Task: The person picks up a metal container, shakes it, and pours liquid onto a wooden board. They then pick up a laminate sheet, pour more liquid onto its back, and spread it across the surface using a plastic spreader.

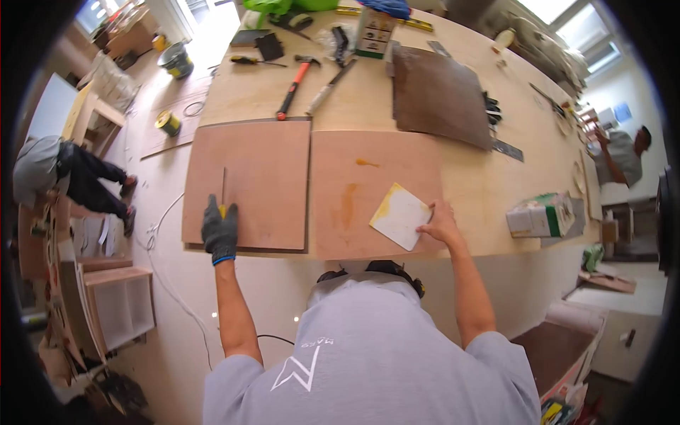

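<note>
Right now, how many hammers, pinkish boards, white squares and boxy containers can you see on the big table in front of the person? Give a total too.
Hammer: 1
Pinkish boards: 2
White square: 1
Boxy containers: 2
Total: 6

One head-worn fisheye view, facing forward and steeply down, near the workbench (482, 195)

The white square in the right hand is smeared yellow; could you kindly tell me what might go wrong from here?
The white square could leave yellow smears on the bare right hand. The thin tool in the gloved left hand might scratch the left board beneath it.
</note>
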